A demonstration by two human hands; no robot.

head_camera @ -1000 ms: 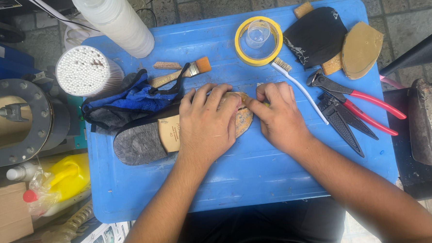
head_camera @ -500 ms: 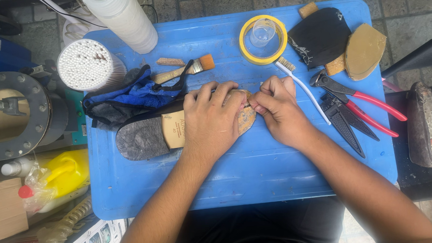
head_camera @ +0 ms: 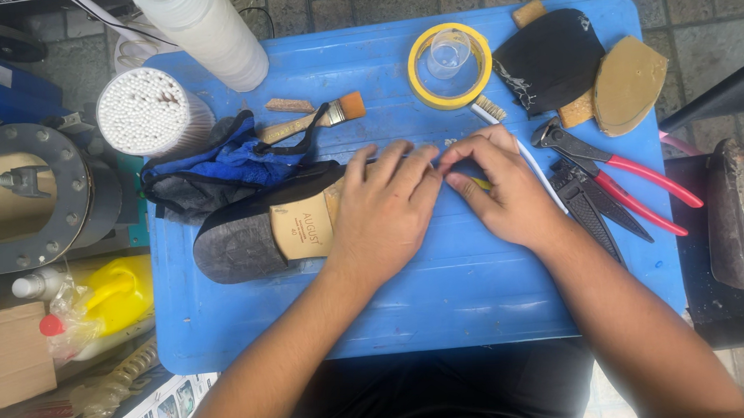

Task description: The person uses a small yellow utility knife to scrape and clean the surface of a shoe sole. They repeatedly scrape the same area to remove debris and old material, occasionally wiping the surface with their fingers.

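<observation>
Shoe sole pinned flat at the toe

Shoe lies sole-up on the blue tabletop. Your left hand presses flat over its front; your right hand pinches at the toe edge. Keep pressure even.

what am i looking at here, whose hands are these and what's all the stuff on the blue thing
This is one view from a camera worn on a person's head, looking straight down, so the two bare hands are that person's own. The work surface is a blue plastic top. The left hand presses flat on a shoe lying sole up. The right hand pinches at the shoe's toe end; what it grips is hidden. Around them lie a blue cloth, a small paintbrush, a yellow tape roll, red-handled pliers, a black sole piece and a tan one.
</observation>
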